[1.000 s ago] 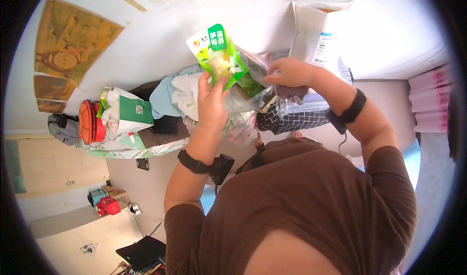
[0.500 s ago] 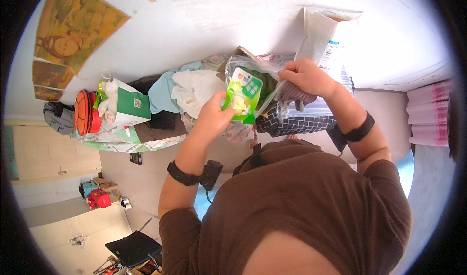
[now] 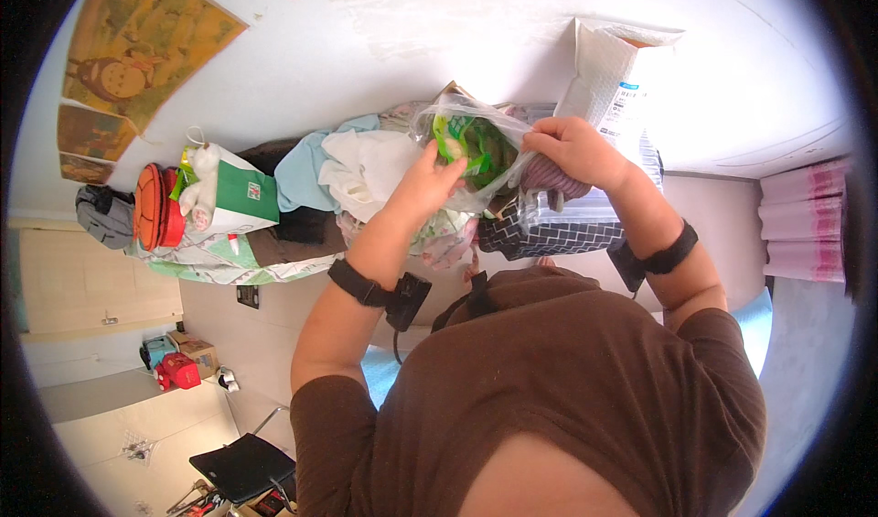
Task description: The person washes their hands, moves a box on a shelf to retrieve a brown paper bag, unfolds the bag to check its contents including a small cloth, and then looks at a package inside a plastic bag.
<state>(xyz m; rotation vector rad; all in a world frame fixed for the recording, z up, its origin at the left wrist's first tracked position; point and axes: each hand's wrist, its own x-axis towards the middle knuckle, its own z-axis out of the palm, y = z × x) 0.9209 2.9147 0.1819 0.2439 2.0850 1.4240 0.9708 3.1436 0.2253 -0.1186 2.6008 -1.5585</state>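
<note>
My left hand is closed on the edge of a green snack packet, which sits at the mouth of a clear plastic bag. Part of the packet is hidden by the bag and my fingers. The rim of the same bag is pinched in my right hand, which holds it open. Other green things inside the bag are blurred by its film. Just under my right hand lies a bundle of thick purple-grey yarn. Beside my left hand are a white cloth and a light-blue cloth.
Behind my right hand a white padded mailer leans on the wall. A black-and-white checked fabric lies nearer me. Leftward stand a green-and-white bag, a white plush toy, a round red-orange case and a grey bag.
My left hand has moved forward, taking the snack packet from in front of the plastic bag into its mouth. My right hand keeps its pinch on the bag's rim.
</note>
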